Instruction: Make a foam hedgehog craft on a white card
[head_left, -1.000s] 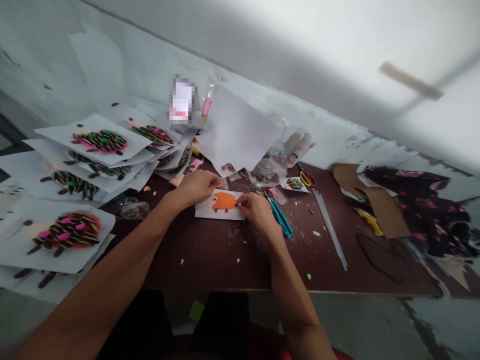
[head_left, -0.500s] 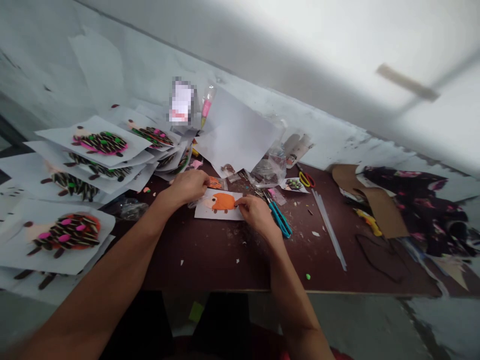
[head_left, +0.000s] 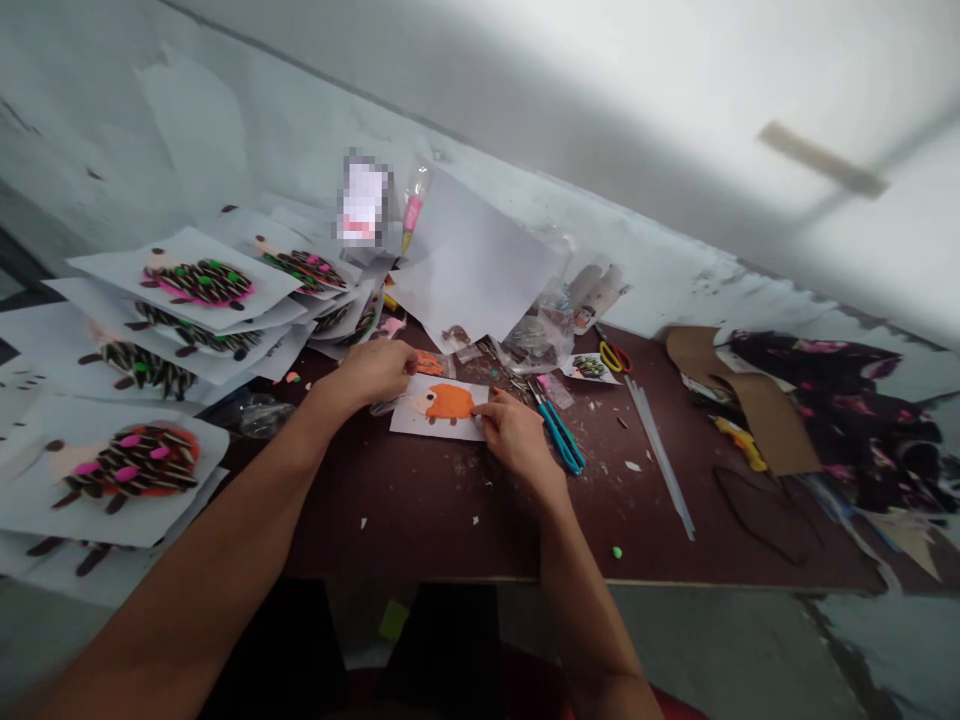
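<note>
A white card [head_left: 409, 417] with an orange hedgehog shape [head_left: 450, 402] lies on the dark red table [head_left: 420, 510]. The shape has an eye and small brown feet. At the card's right edge is my right hand [head_left: 516, 432], its fingers drawn together near the end of the orange body; anything between them is too small to make out. My left hand [head_left: 377, 370] rests above the card's upper left corner, fingers curled beside an orange piece in a clear bag [head_left: 433, 364]. What its fingertips hold is hidden.
Finished hedgehog cards [head_left: 225, 320] are stacked at the left. Teal-handled pliers [head_left: 561, 437] lie right of my right hand, then clear sticks [head_left: 660, 455], yellow-red scissors [head_left: 615, 357] and a yellow glue gun [head_left: 741, 443]. A blurred-out phone [head_left: 364, 200] stands at the back.
My right hand's fingers have shifted slightly at the card's right edge. My left hand stays almost in place, and the card has barely moved.
</note>
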